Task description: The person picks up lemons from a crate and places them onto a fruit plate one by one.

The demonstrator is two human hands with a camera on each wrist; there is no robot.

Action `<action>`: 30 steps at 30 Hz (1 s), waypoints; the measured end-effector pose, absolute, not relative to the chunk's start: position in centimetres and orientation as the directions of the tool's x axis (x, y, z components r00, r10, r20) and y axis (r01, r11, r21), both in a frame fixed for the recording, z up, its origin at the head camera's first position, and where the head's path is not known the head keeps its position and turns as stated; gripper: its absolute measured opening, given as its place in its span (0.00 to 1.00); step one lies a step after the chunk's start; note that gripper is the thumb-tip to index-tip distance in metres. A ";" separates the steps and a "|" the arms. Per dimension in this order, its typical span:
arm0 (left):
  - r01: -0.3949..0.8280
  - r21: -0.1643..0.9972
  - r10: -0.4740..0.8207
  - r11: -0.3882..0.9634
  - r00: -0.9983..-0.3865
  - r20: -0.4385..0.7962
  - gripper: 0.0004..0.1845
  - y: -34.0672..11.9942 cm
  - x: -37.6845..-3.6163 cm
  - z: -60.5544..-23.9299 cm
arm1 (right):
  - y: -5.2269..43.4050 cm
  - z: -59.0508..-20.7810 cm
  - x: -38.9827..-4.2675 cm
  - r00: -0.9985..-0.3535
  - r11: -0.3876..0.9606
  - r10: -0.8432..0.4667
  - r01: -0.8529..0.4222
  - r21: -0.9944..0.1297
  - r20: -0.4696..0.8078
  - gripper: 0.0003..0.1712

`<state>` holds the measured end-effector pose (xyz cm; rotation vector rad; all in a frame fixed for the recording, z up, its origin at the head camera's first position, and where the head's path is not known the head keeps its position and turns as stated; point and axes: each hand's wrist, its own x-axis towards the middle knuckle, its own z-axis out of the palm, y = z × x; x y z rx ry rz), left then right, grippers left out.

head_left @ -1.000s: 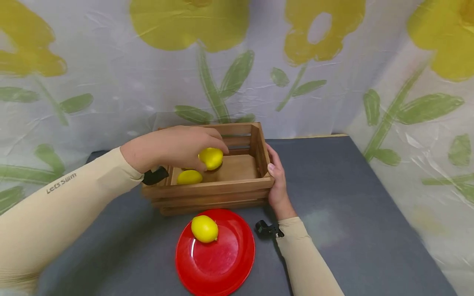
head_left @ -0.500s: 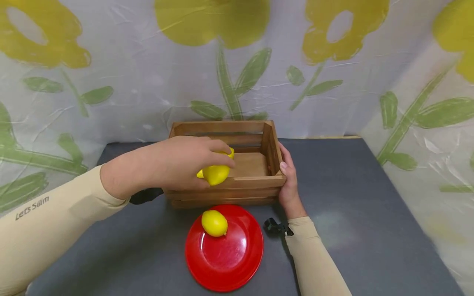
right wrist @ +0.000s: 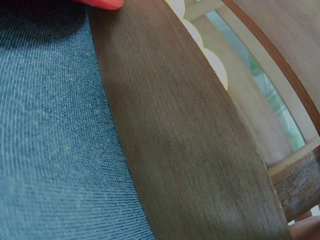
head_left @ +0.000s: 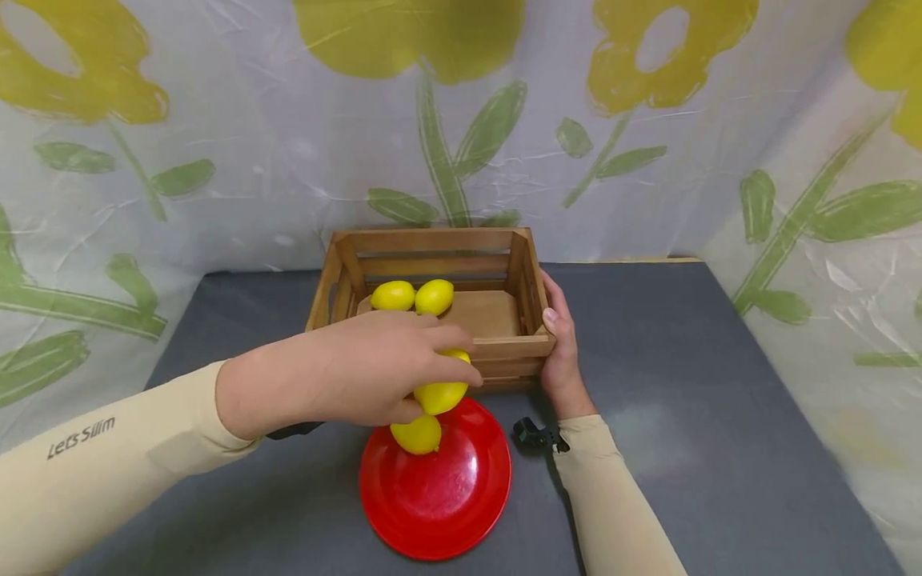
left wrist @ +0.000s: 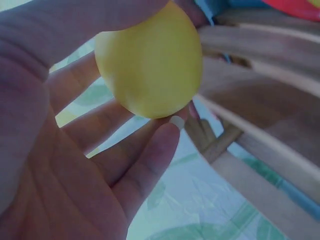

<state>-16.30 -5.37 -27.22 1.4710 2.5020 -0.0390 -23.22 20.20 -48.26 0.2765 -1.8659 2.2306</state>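
- The left hand [head_left: 353, 376] curls round a lemon [head_left: 441, 392], fingertips and thumb on its smooth, rounded sides, just above the red plate [head_left: 446, 496].
- It looks light and firm, with a slick skin; a grip round the widest middle seems safest.
- The right hand [head_left: 562, 352] clasps the wooden crate [head_left: 515, 348] at its near corner, on the grey surface [head_left: 684, 400].

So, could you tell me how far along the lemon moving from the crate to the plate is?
One yellow lemon already lies on the round red plate. The left hand holds a second lemon just above the plate; the right hand grips the wooden slatted crate. Two lemons remain inside.
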 end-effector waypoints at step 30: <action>0.889 0.156 0.883 0.431 -0.380 -0.274 0.35 -3.1 -15.6 -37.2 | 20.2 -48.0 -23.2 -0.950 -0.139 0.044 -0.313 -0.940 0.310 0.45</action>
